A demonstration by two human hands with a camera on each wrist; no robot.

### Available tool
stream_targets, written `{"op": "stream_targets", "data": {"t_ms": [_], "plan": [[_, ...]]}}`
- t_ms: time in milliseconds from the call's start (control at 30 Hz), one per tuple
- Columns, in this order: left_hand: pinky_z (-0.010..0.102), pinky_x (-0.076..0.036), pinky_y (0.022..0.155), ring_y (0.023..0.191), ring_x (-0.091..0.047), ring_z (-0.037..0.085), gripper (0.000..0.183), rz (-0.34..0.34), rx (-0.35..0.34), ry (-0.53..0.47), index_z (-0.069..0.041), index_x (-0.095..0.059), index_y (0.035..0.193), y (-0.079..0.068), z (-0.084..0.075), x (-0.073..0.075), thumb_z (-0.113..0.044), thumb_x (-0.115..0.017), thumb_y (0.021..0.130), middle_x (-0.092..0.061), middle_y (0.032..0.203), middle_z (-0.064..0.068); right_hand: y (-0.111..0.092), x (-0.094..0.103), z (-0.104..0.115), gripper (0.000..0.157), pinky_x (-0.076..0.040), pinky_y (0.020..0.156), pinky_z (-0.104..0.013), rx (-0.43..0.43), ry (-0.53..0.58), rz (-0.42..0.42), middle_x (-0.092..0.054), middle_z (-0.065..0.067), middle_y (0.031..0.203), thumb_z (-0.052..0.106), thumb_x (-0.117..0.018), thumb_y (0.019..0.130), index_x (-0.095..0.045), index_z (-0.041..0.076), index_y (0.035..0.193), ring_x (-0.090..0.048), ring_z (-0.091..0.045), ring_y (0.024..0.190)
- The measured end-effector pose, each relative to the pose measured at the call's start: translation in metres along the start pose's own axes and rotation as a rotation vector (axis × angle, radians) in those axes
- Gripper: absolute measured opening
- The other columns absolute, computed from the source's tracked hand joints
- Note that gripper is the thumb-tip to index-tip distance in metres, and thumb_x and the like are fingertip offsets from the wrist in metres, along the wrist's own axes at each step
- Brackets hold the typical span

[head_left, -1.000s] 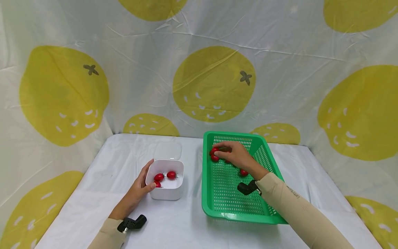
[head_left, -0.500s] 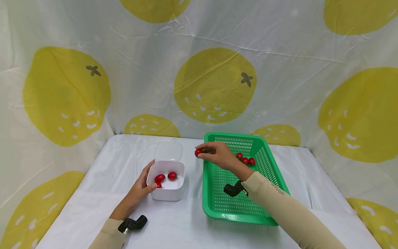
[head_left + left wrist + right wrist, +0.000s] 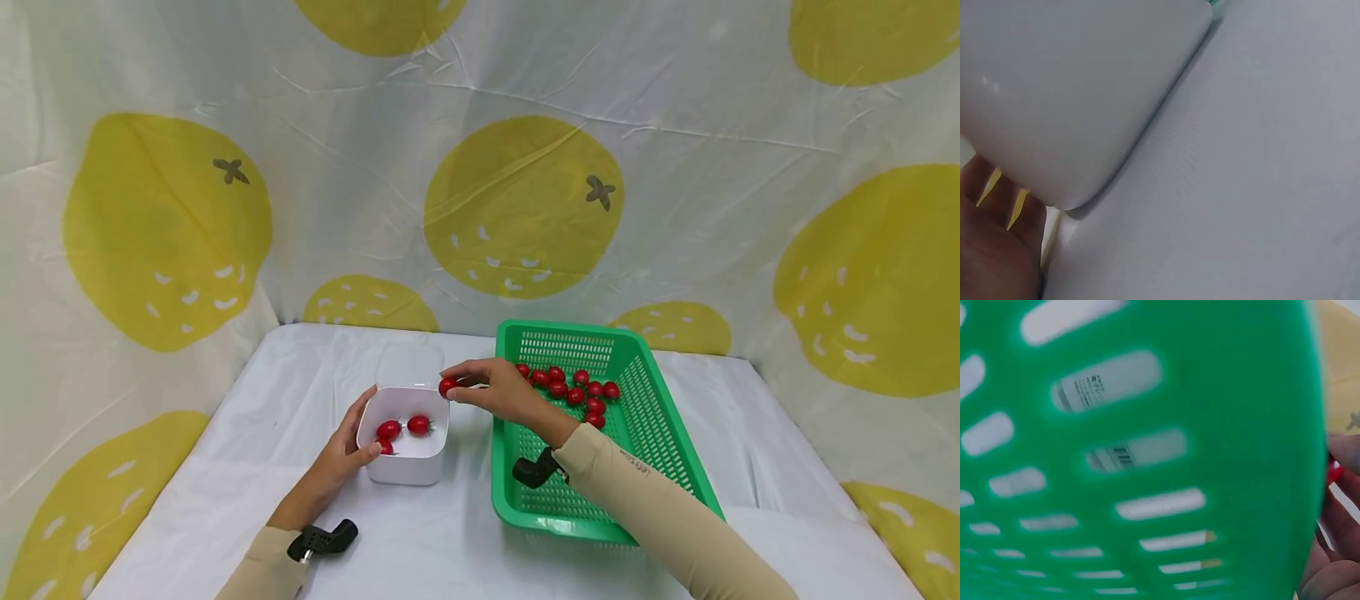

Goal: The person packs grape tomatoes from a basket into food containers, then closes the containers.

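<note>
My right hand [image 3: 504, 390] pinches a cherry tomato [image 3: 447, 387] between thumb and fingertips, at the right rim of a white square box [image 3: 405, 471]. My left hand [image 3: 341, 450] holds that box by its left side, thumb at the front rim and fingers along the far side. Inside lie three more tomatoes, one partly covered by the thumb. In the left wrist view the fingers [image 3: 1000, 212] touch the box wall [image 3: 1085, 94]. The right wrist view is mostly filled by the green basket [image 3: 1260, 425], with the right hand [image 3: 1341, 519] at its edge.
The green slotted basket [image 3: 547, 523] stands right of the box, several cherry tomatoes [image 3: 575, 396] toward its back; my right forearm crosses over it. A clear lid [image 3: 408, 367] lies behind the box. White cloth [image 3: 420, 550] covers the table, and a lemon-print curtain hangs behind.
My right hand has taken a cherry tomato out of the basket and carried it left to the box rim. The left hand keeps its place on the box.
</note>
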State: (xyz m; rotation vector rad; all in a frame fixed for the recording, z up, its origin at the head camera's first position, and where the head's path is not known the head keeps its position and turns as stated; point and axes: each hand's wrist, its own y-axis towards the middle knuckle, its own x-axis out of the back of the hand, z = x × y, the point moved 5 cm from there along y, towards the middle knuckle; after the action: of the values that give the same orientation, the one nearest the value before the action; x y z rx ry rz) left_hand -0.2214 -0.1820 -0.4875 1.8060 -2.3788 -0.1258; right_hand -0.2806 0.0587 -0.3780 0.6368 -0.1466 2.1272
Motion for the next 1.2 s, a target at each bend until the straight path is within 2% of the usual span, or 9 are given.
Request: {"op": "stream_targets", "data": {"t_ms": [167, 267, 400, 567, 867, 1200], "plan": [[0.06, -0.013, 0.111, 0.145, -0.009, 0.033, 0.078, 0.004, -0.005, 0.003, -0.026, -0.012, 0.155, 0.0, 0.001, 0.0, -0.011, -0.055, 0.091, -0.01, 0.16, 0.007, 0.003, -0.011, 0.0, 0.035, -0.053, 0.086, -0.034, 0.007, 0.019, 0.025, -0.07, -0.006, 0.11, 0.018, -0.07, 0.09, -0.066, 0.01, 0.123, -0.064, -0.024, 0.104], [0.06, -0.014, 0.111, 0.144, -0.01, 0.033, 0.078, 0.003, -0.003, 0.006, -0.027, -0.013, 0.155, 0.0, 0.001, 0.001, -0.012, -0.055, 0.091, -0.011, 0.159, 0.007, 0.004, -0.013, -0.002, 0.033, -0.053, 0.086, -0.032, 0.014, 0.008, 0.036, -0.07, -0.004, 0.11, 0.019, -0.07, 0.089, -0.067, 0.012, 0.122, -0.065, -0.021, 0.103], [0.059, -0.016, 0.111, 0.144, -0.012, 0.031, 0.078, -0.001, 0.005, 0.006, -0.03, -0.013, 0.155, 0.0, 0.001, 0.001, -0.013, -0.055, 0.091, -0.014, 0.159, 0.005, 0.003, -0.015, -0.003, 0.033, -0.053, 0.086, -0.029, 0.013, 0.004, 0.047, -0.07, -0.001, 0.11, 0.021, -0.071, 0.089, -0.068, 0.012, 0.12, -0.066, -0.017, 0.1], [0.059, -0.017, 0.111, 0.144, -0.014, 0.03, 0.078, -0.005, 0.018, -0.002, -0.03, -0.013, 0.155, -0.001, 0.001, 0.0, -0.013, -0.055, 0.091, -0.016, 0.159, 0.004, 0.002, -0.017, -0.005, 0.035, -0.054, 0.084, -0.029, 0.017, 0.002, 0.058, -0.07, -0.002, 0.11, 0.024, -0.071, 0.089, -0.068, 0.01, 0.121, -0.066, -0.018, 0.098], [0.061, -0.018, 0.11, 0.143, -0.014, 0.033, 0.079, -0.003, 0.002, 0.004, -0.027, -0.013, 0.155, -0.001, 0.0, 0.0, -0.013, -0.056, 0.09, -0.016, 0.158, 0.008, 0.002, -0.018, -0.005, 0.033, -0.054, 0.083, -0.027, 0.048, 0.008, 0.065, -0.069, -0.009, 0.115, 0.021, -0.071, 0.089, -0.069, 0.012, 0.12, -0.068, -0.018, 0.097], [0.062, -0.016, 0.11, 0.143, -0.014, 0.033, 0.078, 0.006, -0.004, -0.008, -0.031, -0.014, 0.154, -0.001, 0.0, 0.0, -0.012, -0.055, 0.091, -0.015, 0.159, 0.008, 0.002, -0.018, -0.005, 0.031, -0.054, 0.081, -0.026, 0.05, 0.0, 0.059, -0.07, -0.004, 0.112, 0.02, -0.071, 0.088, -0.07, 0.013, 0.119, -0.068, -0.015, 0.094]]}}
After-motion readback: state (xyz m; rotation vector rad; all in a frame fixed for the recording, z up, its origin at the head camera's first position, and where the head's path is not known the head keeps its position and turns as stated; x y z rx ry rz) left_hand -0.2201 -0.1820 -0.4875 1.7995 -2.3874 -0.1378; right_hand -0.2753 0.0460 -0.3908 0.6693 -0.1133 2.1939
